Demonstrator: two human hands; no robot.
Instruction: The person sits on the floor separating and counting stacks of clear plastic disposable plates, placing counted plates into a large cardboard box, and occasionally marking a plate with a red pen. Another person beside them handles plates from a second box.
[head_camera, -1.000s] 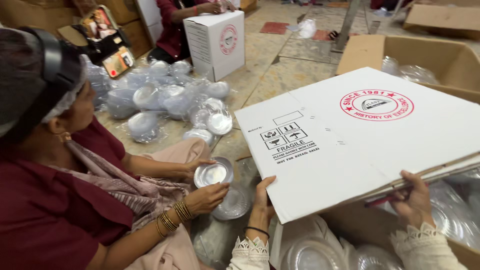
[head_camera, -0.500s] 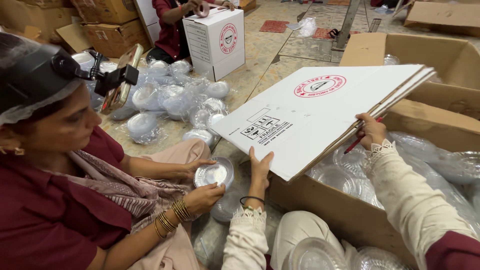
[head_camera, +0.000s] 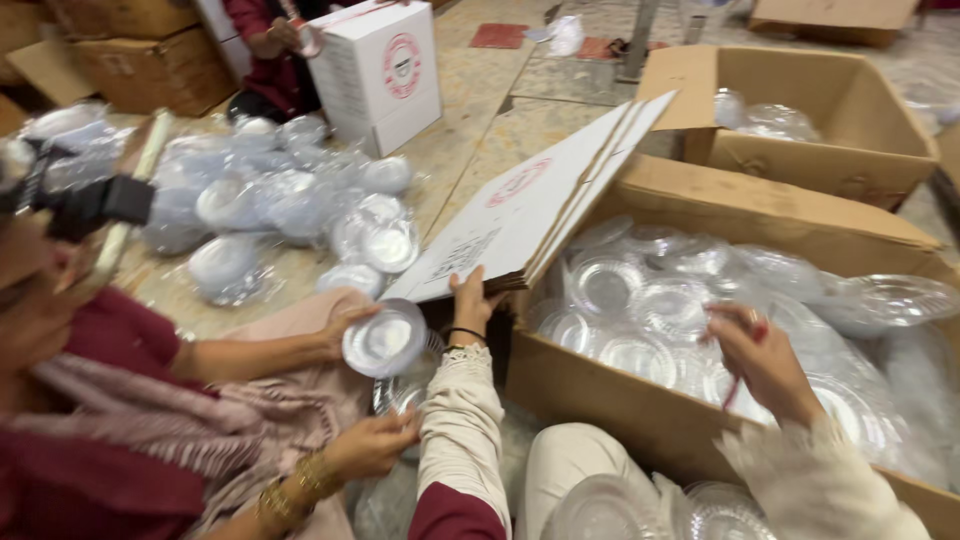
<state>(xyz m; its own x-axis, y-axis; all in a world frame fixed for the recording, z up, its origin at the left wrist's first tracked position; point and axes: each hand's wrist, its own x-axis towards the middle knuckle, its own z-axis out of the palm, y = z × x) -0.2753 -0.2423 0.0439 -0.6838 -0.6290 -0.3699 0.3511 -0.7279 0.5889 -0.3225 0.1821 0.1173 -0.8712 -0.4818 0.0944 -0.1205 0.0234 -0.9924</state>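
Now gripping the lower edge of a flattened white carton stack with the left hand, fingers curled shut on the cardboard near its bottom corner. Stack tilted up and away, leaning over the near wall of a large brown cardboard box, red round mark and black symbols on its upper face. Right hand hovering over the box, loosely closed on a thin red pen-like stick; exact grip blurred. Inside the box, many clear plastic lidded plates, heaped and overlapping. More clear plates low in the foreground beside a pale trouser knee.

To the left, a co-worker in a dark red top and pink scarf, seated close. One co-worker hand holding a small round clear plate just beside the left hand; the other co-worker hand, with gold bangles at the wrist, lower down near the cream lace sleeve. Beyond, a spread of clear plates in plastic wrap lying on the floor. Farther back, an assembled white carton with a red round mark, upright on the floor, another person in dark red behind it. At top right, a second open brown box with a few clear plates in it.
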